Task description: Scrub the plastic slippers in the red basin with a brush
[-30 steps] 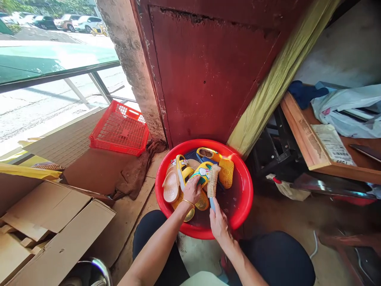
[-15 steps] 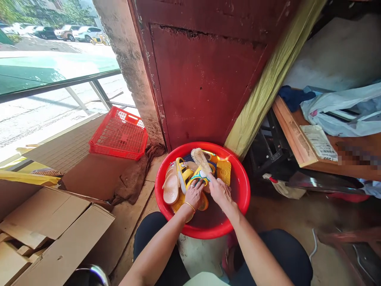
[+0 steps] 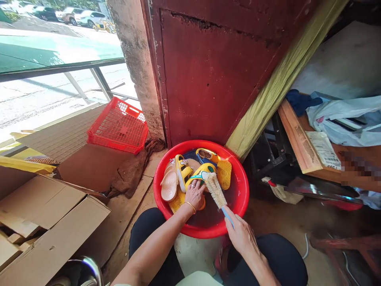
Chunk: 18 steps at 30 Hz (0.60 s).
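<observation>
In front of me a red basin (image 3: pixel 244 190) holds dark water and several sandals. My left hand (image 3: pixel 194 196) is closed on a yellow sandal (image 3: pixel 197 176) with a white and green strap. The blue handle of a scrub brush (image 3: pixel 216 191) is in my right hand (image 3: pixel 241 234), near the basin's front right rim. Its pale bristles point away from me, and their tip is at the yellow sandal's right end. Beside it lie another yellow sandal (image 3: pixel 183 174), upright, and a pale pink sandal (image 3: pixel 169 186). A yellow sole (image 3: pixel 224 174) shows at the right.
A dark red door (image 3: pixel 205 87) stands behind the basin, with a yellow-green cloth (image 3: pixel 264 95) hanging beside it. On the left are a red plastic crate (image 3: pixel 119 129), a brown rag (image 3: pixel 127 178) and cardboard boxes (image 3: pixel 38 210). A wooden table (image 3: pixel 300 147) is to the right.
My right hand has drawn the brush back toward me and to the right, off the sandals' middle. My left hand stays on the yellow sandal. The view has shifted slightly.
</observation>
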{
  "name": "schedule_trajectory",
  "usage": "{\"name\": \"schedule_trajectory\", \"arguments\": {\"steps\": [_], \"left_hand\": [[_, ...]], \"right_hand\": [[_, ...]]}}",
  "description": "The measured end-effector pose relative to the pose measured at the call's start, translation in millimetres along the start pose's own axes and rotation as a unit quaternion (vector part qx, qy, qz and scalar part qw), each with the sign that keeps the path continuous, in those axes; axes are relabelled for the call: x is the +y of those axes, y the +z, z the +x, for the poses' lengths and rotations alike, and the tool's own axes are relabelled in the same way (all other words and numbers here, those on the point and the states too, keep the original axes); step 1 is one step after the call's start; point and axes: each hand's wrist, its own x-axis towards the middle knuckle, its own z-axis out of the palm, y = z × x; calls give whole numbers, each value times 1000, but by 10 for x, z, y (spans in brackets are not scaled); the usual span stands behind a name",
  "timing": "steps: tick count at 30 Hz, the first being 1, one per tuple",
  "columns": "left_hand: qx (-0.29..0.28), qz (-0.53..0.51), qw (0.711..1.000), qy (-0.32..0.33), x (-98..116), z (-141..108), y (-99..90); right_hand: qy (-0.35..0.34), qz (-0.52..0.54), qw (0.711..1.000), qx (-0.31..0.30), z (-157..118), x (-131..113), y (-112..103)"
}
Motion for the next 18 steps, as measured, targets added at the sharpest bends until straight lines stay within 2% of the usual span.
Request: {"name": "schedule_trajectory", "arguments": {"steps": [5,8,10,15,18], "left_hand": [[0,13,1000,3,-32,-24,31],[-1,5,1000,-4,-63,-7,-11],[-4,-5,1000,-4,-80,14,-39],[-5,-16,1000,-9,-86,67,-41],[-2,-9,1000,-5,-64,67,-10]], "right_hand": [[37,-47,998,-19,866,-327,75],[79,-48,996,0,1163,-300,97],[93,-44,995,-2,1106,-135,127],[85,-1,996,-27,525,363,179],[68,40,996,32,474,339,134]]}}
